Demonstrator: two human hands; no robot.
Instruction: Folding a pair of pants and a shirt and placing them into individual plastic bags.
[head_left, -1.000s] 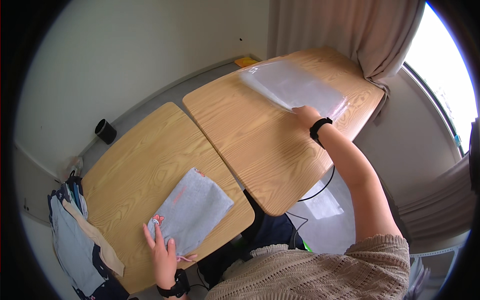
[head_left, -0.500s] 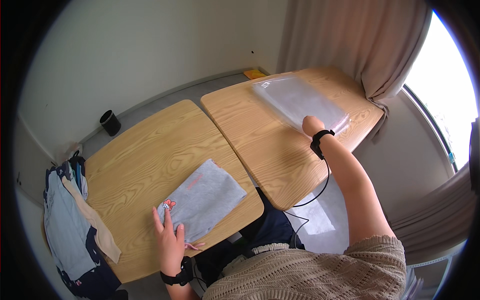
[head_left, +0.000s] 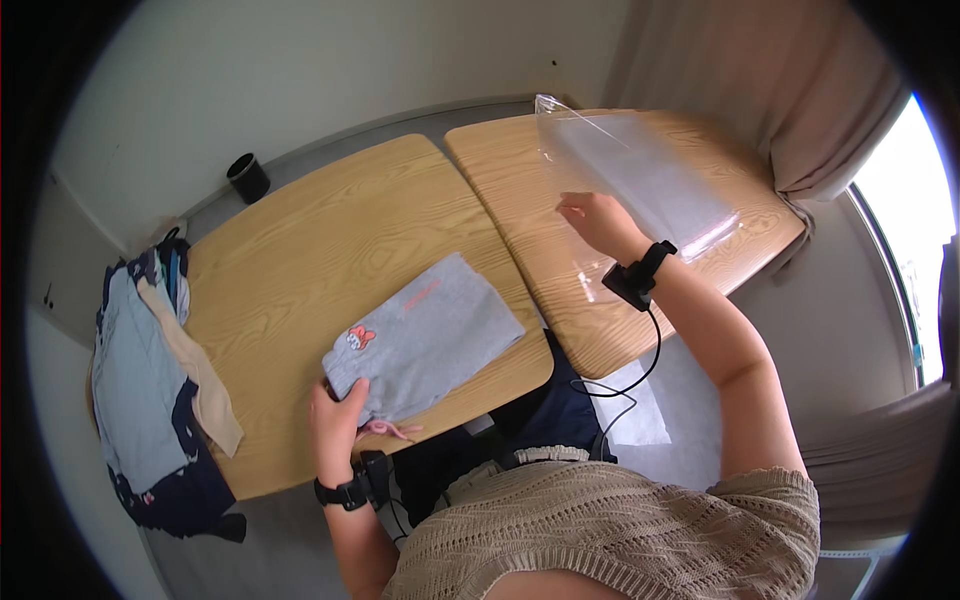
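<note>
A folded soft grey fabric garment with a pink drawstring [head_left: 430, 325] lies flat on the pale wood-grain bench [head_left: 300, 270]. The left hand [head_left: 338, 412] is at its near-left end, thumb on top and fingers curled at the edge, apparently clamped on the cloth. Beyond the garment and to its right, the right hand [head_left: 600, 218] has its fingers pinched together, seemingly on the edge of a thin clear plastic bag [head_left: 556, 150] partly raised above a flat stack of similar clear bags [head_left: 655, 185].

The garment should be light, limp and not fragile; supporting it from beneath with a broad grip would likely keep its folds. The bag looks slippery, clingy and easily creased, so its open edge, if found, is best pinched.
</note>
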